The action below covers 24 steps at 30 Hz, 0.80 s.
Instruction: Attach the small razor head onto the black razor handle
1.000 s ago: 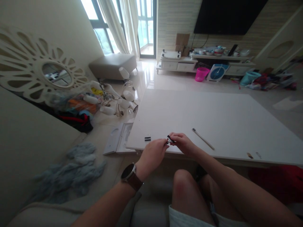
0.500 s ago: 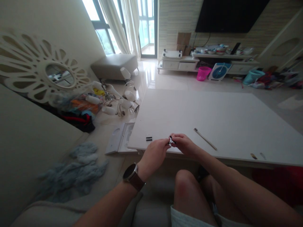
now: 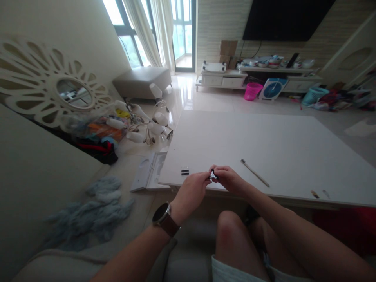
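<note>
Head view: left hand [image 3: 190, 190] and right hand [image 3: 228, 179] pinch a small black clip [image 3: 213, 175] between their fingertips, just above the near edge of the white table [image 3: 264, 137]. The work looks mid-way: a second black clip [image 3: 185, 171] lies untouched nearby, and a thin stick [image 3: 254, 172] lies clear.

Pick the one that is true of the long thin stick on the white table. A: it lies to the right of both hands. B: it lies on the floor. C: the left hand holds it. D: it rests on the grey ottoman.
A: the stick lies flat on the white table, right of the right hand and left hand, untouched.
</note>
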{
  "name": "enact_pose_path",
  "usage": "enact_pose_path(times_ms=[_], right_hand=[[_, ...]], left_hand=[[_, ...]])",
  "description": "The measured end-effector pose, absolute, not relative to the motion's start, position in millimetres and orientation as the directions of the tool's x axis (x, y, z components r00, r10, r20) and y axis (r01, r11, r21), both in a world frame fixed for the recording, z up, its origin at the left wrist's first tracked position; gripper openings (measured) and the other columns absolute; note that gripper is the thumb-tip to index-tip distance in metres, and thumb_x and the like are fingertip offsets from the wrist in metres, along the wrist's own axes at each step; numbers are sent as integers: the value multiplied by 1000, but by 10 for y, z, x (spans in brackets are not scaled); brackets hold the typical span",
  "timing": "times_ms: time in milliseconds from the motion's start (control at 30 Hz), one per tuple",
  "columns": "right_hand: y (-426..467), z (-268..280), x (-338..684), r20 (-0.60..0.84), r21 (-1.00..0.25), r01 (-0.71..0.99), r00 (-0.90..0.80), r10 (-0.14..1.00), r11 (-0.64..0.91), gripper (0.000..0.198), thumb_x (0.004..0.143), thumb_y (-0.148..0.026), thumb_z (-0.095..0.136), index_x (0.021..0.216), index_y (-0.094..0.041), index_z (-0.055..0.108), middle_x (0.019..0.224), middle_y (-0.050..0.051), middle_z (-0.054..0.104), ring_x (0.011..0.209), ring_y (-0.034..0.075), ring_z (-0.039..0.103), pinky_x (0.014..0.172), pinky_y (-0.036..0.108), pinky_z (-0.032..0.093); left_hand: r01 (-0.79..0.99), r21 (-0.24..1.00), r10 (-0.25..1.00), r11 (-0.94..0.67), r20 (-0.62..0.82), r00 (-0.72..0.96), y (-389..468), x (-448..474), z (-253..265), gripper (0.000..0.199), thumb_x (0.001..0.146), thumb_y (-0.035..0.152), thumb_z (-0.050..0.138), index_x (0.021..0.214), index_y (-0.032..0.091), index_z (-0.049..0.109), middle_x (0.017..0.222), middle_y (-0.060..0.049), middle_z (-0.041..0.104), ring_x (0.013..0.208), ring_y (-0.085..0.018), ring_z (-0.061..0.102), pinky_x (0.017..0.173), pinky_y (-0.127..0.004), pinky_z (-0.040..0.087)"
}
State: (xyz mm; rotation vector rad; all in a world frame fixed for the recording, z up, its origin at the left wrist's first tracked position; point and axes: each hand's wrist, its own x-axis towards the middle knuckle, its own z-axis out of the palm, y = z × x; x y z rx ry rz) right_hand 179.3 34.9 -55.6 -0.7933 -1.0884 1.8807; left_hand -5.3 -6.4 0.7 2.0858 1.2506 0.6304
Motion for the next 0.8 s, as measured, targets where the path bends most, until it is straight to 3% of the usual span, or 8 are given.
enact_pose_path(times_ms=[800], right_hand=[[362, -532, 1836, -88, -921, -300, -460, 884, -247, 20, 74, -29, 78, 61, -16, 70, 86, 3, 57, 71, 13, 49, 68, 31, 36]], left_hand=[[576, 724, 892, -379, 122, 434, -62, -46, 12, 19, 96, 17, 54, 104, 23, 70, 102, -3, 75, 92, -20, 68, 78, -27, 45]])
